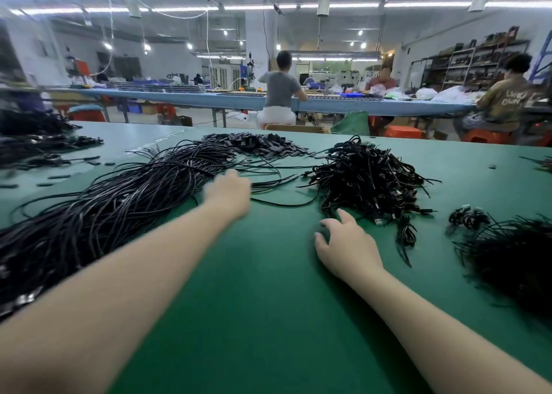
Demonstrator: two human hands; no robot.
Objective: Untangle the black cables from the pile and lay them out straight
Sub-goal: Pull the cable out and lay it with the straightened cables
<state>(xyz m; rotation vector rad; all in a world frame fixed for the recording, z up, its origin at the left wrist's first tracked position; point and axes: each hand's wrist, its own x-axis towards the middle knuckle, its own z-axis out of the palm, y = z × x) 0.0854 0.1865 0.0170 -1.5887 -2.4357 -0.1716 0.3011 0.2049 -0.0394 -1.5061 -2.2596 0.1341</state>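
Note:
A tangled pile of black cables (367, 178) with USB plugs lies right of centre on the green table (268, 304). To the left, a long bundle of straightened black cables (119, 208) runs diagonally toward the near left. My left hand (228, 190) is blurred and reaches over the far end of that bundle, with its fingers hidden behind the back of the hand. One loose cable (286, 204) curves from beside that hand toward the tangled pile. My right hand (343, 241) rests fingertips-down on the table just in front of the pile, fingers spread, holding nothing.
A heap of small flat black pieces (263, 144) lies at the far middle. A small coiled bundle (467, 217) and a dark mass of cables (513, 256) sit at the right. More cables (35, 142) lie at the far left. People sit at a blue bench (179, 96) behind.

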